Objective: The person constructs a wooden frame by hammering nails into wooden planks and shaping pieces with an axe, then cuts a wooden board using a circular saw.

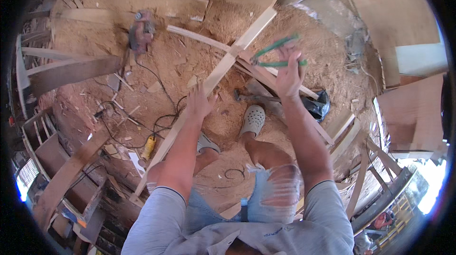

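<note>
A long, pale wooden bar [218, 72] runs diagonally from beside my left leg up to the far middle, crossing a thinner wooden strip [194, 35]. My left hand [199, 104] straddles the bar, its fingers on one side and thumb on the other. Raised to the right of the crossing, my right hand [289, 78] is closed around a handle of green-handled pincers [271, 46]. Their two handles stand apart, and motion blurs them and part of the hand. The jaws point left toward the bar; whether they touch any wood I cannot tell.
A hammer [259, 97] and a black plastic bag [319, 106] lie right of the bar. A reddish power tool [141, 32] and a yellow power tool [149, 147] with black cords lie left. Sawdust and offcuts cover the floor. Large boards [389, 17] stand at right.
</note>
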A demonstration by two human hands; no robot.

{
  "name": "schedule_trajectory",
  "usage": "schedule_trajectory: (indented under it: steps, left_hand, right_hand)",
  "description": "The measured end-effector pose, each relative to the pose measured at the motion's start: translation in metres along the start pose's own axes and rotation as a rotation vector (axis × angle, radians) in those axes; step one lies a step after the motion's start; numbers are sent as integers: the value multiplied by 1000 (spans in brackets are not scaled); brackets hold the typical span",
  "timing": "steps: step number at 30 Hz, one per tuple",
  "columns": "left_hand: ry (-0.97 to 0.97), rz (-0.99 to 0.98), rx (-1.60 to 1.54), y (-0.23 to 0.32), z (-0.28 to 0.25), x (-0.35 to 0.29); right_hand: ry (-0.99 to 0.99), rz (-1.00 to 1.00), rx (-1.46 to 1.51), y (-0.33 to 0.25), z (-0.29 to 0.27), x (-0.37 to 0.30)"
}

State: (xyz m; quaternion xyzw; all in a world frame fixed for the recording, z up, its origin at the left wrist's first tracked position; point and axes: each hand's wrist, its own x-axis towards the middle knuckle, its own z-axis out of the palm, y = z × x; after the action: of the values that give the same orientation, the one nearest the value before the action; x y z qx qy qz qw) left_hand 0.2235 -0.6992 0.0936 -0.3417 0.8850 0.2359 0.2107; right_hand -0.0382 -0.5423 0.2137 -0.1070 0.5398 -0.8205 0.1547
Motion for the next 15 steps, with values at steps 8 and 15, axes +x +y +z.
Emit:
schedule_trajectory:
  steps: [8,15]
  left_hand:
    - [236,87,-217,-19,63,78]
    - [269,160,-78,-29,76,78]
  right_hand:
    - [-420,-120,-121,88,-11,39]
    - [-519,-68,-63,102,-10,37]
